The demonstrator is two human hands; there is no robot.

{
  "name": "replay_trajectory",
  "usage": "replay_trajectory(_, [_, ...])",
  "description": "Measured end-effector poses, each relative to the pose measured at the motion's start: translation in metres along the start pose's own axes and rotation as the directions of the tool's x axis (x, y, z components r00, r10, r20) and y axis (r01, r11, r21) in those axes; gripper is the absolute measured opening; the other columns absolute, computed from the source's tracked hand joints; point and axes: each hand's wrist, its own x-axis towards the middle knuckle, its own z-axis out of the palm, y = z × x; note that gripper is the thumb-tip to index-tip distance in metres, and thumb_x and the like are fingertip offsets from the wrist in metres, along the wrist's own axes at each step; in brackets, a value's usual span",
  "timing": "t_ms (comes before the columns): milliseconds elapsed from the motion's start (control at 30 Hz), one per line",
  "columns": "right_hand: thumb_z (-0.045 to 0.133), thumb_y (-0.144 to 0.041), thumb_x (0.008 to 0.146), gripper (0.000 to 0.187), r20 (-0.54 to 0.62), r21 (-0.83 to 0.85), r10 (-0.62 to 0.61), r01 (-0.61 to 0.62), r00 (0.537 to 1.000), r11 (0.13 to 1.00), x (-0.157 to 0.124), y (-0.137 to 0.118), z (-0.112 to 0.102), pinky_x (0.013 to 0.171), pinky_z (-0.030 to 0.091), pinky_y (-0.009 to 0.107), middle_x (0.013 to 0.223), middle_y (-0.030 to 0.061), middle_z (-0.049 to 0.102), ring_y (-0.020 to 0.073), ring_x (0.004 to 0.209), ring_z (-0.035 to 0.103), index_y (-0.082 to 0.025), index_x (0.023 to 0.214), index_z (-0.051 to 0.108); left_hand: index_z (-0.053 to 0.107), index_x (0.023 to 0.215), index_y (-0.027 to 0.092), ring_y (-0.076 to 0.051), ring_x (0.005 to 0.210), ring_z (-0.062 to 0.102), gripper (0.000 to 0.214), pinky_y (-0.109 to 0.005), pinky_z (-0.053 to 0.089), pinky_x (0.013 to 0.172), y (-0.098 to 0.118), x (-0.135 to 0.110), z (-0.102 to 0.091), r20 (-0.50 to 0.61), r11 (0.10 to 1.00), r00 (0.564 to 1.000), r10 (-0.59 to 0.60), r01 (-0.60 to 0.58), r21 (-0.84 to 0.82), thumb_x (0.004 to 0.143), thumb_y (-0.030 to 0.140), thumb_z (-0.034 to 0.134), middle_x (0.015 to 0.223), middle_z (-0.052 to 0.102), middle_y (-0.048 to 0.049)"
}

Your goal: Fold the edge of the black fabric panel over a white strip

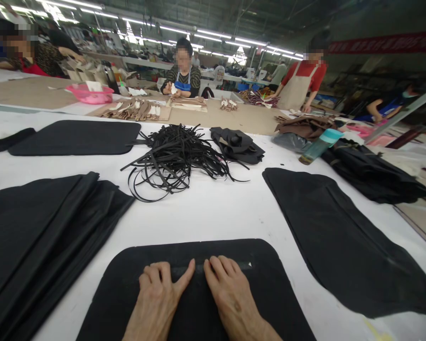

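Two open grips, left hand [156, 303], right hand [232, 298], flat on black panel [213, 251]

Left hand [155, 303], right hand [233, 298] — flat, palm-down

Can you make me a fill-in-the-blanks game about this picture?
1. The left hand and the right hand lie flat on a ____ panel with rounded corners.
2. The basin on the far table is ____.
3. The co-worker straight ahead wears a ____ apron.

Missing words: black, pink, blue.
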Motion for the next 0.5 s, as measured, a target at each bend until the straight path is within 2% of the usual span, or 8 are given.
replay_trajectory(100, [0.058, -0.002, 0.068, 0.043, -0.009, -0.001, 0.004, -0.004, 1.0, 1.0, -0.004, 0.001, 0.005, 0.08, 0.042, 0.032, 0.097, 0.0058, 0.06, 0.0218, 0.089, 0.051, -0.011, 0.11, 0.055, 0.022, 0.138, 0.037, -0.026, 0.073, 0.062, 0.07, -0.036, 0.045, 0.06, -0.004, -0.003, 0.003, -0.028, 0.994, 1.0, -0.013, 0.009, -0.106, 0.079, 0.004, 0.039, 0.086, 0.063, -0.0108])
replay_trajectory(267, [0.06, -0.002, 0.066, 0.045, 0.024, -0.04, 0.029, -0.028, 0.999, 0.999, -0.007, 0.002, 0.007, 0.079, 0.044, 0.033, 0.095, 0.0064, 0.06, 0.023, 0.088, 0.051, -0.011, 0.109, 0.056, 0.052, 0.123, 0.021, -0.025, 0.089, 0.06, 0.054, -0.037, 0.049, 0.076, -0.012, -0.014, 0.027, -0.09, 0.914, 0.991, -0.102, 0.058, -0.401, 0.075, 0.0, 0.041, 0.099, 0.063, -0.0119])
replay_trajectory(333, [0.06, -0.003, 0.066, 0.046, 0.038, -0.088, 0.037, -0.034, 0.999, 0.996, -0.004, -0.002, 0.007, 0.076, 0.045, 0.034, 0.093, 0.0068, 0.06, 0.0239, 0.086, 0.052, -0.013, 0.11, 0.056, 0.058, 0.117, 0.018, -0.026, 0.099, 0.057, 0.05, -0.04, 0.047, 0.087, -0.014, -0.016, 0.035, -0.127, 0.882, 0.981, -0.145, 0.07, -0.465, 0.074, 0.0, 0.042, 0.109, 0.062, -0.0126])
replay_trajectory(433, [0.06, -0.005, 0.067, 0.054, 0.061, -0.159, 0.048, -0.038, 0.997, 0.987, 0.001, -0.012, 0.007, 0.075, 0.046, 0.037, 0.093, 0.0072, 0.06, 0.0265, 0.086, 0.053, -0.02, 0.118, 0.052, 0.061, 0.112, 0.016, -0.028, 0.109, 0.052, 0.043, -0.044, 0.041, 0.095, -0.009, -0.011, 0.034, -0.175, 0.838, 0.963, -0.207, 0.082, -0.54, 0.075, 0.004, 0.043, 0.117, 0.06, -0.0117])
replay_trajectory(500, [0.061, -0.007, 0.067, 0.056, 0.052, -0.196, 0.05, -0.039, 0.997, 0.98, 0.003, -0.018, 0.008, 0.077, 0.045, 0.04, 0.095, 0.0085, 0.06, 0.0287, 0.089, 0.053, -0.022, 0.12, 0.051, 0.06, 0.113, 0.016, -0.026, 0.109, 0.053, 0.043, -0.04, 0.042, 0.094, -0.001, -0.004, 0.028, -0.208, 0.813, 0.964, -0.166, 0.015, -0.582, 0.076, 0.005, 0.042, 0.117, 0.061, -0.0094])
